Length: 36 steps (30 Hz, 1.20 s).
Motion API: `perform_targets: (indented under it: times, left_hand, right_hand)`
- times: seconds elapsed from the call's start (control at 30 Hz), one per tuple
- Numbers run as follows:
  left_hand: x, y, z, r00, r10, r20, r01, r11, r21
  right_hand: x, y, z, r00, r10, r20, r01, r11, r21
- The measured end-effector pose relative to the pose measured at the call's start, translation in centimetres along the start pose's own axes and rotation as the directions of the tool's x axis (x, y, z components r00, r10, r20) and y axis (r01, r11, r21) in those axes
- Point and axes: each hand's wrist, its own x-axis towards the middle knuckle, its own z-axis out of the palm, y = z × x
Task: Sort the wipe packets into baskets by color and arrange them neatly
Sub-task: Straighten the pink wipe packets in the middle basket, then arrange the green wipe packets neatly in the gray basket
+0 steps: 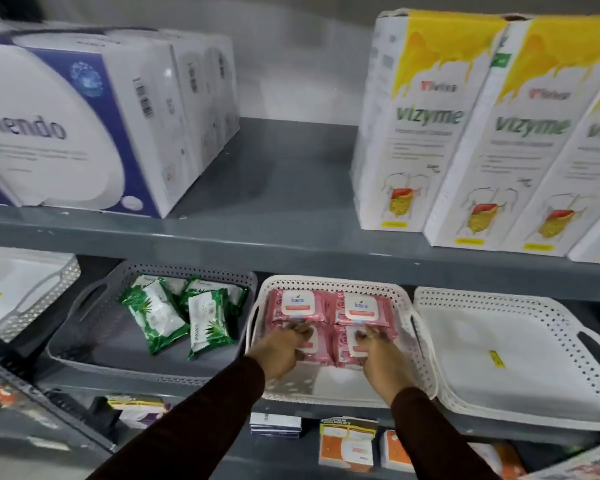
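Two dark sleeves enter from 6 o'clock, reaching into the white basket at frame centre on the grey shelf. Left hand: fingers curled onto the near-left pink packet, grip pressing on it; whether it is fully grasped cannot be told. Right hand: fingers curled onto the near-right pink packet, same uncertainty. Pink packets form a two-by-two block in the far half of the basket; far pair lies flat, labels up, touching each other.

At 9 o'clock of this basket, just beside it, a grey basket holds green packets, loose and tilted, some overlapping.

At 3 o'clock, an empty-looking white basket with a yellow sticker.

Upper shelf, 12 to 2 o'clock: white-and-yellow boxes. At 10 o'clock: white-and-blue boxes.
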Motion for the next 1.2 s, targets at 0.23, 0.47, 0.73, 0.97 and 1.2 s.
perform_targets:
  times: [0.23,0.47,0.73,0.97,1.2]
  left_hand:
    - [-7.7,-5.7,-6.4,0.841,-0.217,-0.495,0.141,0.972,-0.186]
    - [-13.8,-16.7,-12.7,0.579,-0.769,-0.272,0.542,0.612,-0.576]
    - [-10.0,-20.6,-12.6,0.6,-0.783,-0.163,0.577,0.565,-0.59]
    - [-11.3,-24.8,-13.2,0.769,-0.598,-0.225,0.584,0.801,-0.132]
    - [-13.2,-26.0,-14.5,0.804,-0.48,-0.351,0.582,0.759,0.293]
  right_hand:
    - [-1.8,-7.1,0.9,0.991,0.049,-0.127,-0.041,0.997,0.067]
    - [0.1,-22.1,5.9,0.961,-0.261,-0.089,0.273,0.947,0.17]
    - [3.5,-28.5,10.1,0.972,-0.157,0.174,0.16,0.987,-0.002]
    - [1.2,-29.5,12.6,0.985,0.091,0.149,-0.097,0.995,0.031]
    - [1.2,-29.3,10.1,0.982,-0.008,0.189,0.011,1.0,-0.015]
